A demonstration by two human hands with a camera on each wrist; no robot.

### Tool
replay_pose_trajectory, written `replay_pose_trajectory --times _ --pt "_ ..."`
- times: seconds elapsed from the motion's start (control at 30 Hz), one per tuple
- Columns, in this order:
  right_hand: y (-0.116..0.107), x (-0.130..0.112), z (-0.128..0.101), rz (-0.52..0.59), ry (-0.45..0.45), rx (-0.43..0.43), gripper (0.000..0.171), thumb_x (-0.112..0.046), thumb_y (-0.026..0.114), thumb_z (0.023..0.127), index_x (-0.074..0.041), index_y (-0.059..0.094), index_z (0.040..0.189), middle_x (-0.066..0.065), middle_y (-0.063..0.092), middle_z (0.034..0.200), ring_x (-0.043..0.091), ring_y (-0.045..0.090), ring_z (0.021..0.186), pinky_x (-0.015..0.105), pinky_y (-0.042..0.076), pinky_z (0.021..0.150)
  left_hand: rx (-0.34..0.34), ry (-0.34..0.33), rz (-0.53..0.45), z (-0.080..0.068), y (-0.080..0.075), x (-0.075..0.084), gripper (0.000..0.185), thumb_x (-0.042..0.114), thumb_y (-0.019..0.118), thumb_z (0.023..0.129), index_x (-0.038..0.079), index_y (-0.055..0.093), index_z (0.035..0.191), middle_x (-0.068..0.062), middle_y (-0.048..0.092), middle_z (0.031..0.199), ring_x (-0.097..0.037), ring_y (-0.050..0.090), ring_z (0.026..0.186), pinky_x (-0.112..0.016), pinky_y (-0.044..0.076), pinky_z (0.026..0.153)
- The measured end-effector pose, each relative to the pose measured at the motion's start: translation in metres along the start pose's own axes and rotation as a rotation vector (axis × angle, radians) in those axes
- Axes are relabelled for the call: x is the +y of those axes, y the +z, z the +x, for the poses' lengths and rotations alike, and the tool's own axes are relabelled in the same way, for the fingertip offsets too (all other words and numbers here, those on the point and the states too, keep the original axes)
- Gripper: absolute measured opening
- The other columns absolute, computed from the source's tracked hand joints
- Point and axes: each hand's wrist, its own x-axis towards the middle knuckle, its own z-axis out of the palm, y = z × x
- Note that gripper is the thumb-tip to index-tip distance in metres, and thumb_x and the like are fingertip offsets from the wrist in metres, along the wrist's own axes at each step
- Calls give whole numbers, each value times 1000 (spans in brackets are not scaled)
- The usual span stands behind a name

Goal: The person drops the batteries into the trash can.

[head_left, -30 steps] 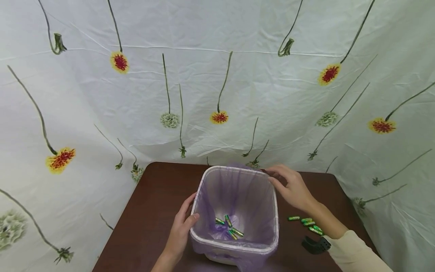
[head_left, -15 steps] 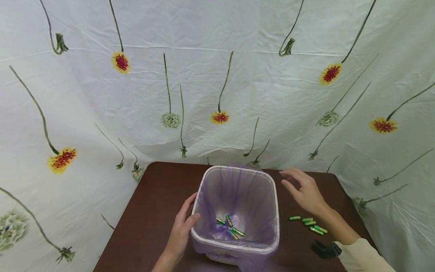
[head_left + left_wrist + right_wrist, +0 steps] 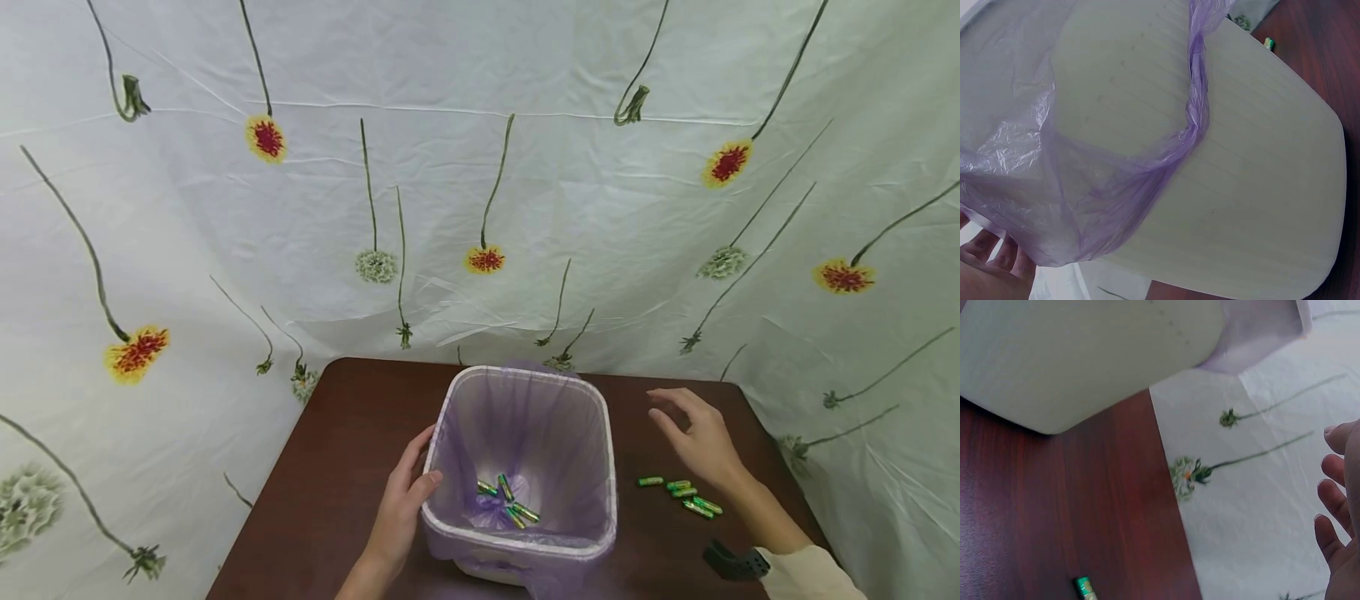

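Observation:
A pale trash bin (image 3: 613,492) stands upright on the table, lined with a thin purple plastic bag (image 3: 468,442) folded over its rim. My left hand (image 3: 397,504) grips the bin's left rim, thumb on top and fingers along the outside. In the left wrist view the bag (image 3: 1116,200) hangs loosely over the bin's outer wall (image 3: 1266,181). Several green batteries (image 3: 505,487) lie on the bag at the bottom. My right hand (image 3: 701,437) hovers right of the bin, fingers loosely bent and holding nothing. Several more green batteries (image 3: 684,492) lie on the table just left of that wrist.
The dark reddish-brown table (image 3: 330,467) carries the bin and the loose batteries. A white flower-printed cloth (image 3: 420,208) hangs behind the table and along both sides. A black band (image 3: 735,560) sits at the right wrist, beside a cream sleeve (image 3: 806,575).
My right hand has come away from the bin's far right rim and moved right and slightly nearer. The left hand, bin and batteries look the same.

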Motion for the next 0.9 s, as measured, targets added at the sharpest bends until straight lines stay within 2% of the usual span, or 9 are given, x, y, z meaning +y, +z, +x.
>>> replay_pose_trajectory --times 0.27,0.5,0.57,0.73,0.8,0.9 --pt "-6 14 -26 -42 96 7 29 -1 75 93 -2 71 121 9 70 106 31 64 94 20 43 81 -10 4 -13 0 1 -1 57 3 50 101 1 38 156 -24 45 153 -17 53 128 -25 46 99" --pt "-5 29 -46 -83 181 3 27 -6 73 96 -4 70 123 7 69 105 17 62 92 37 50 75 -2 2 -19 0 -1 -1 57 3 50 100 0 39 156 -25 47 151 -20 55 125 -27 47 98" --pt "-4 34 -52 -84 187 13 27 -6 74 95 -4 70 122 6 69 103 15 62 90 37 50 71 7 4 -14 0 -1 -1 57 2 50 100 0 40 155 -25 48 149 -20 56 123 -27 48 97" --pt "-3 46 -68 -67 201 42 27 -2 75 93 -4 72 119 7 70 100 17 62 87 23 45 68 9 10 -9 2 -1 0 56 2 49 100 1 41 155 -24 50 147 -23 58 121 -29 50 95" --pt "-2 53 -77 -67 224 43 26 -3 76 93 -4 72 119 7 70 101 19 63 89 22 45 69 5 10 -14 2 -1 0 56 2 49 100 1 40 155 -25 50 147 -24 58 121 -30 50 95" --pt "1 63 -93 -79 288 24 26 -6 75 94 -4 72 120 8 70 103 23 64 92 28 48 70 3 9 -14 3 0 0 57 2 49 99 1 40 155 -25 50 147 -24 58 121 -29 50 95"
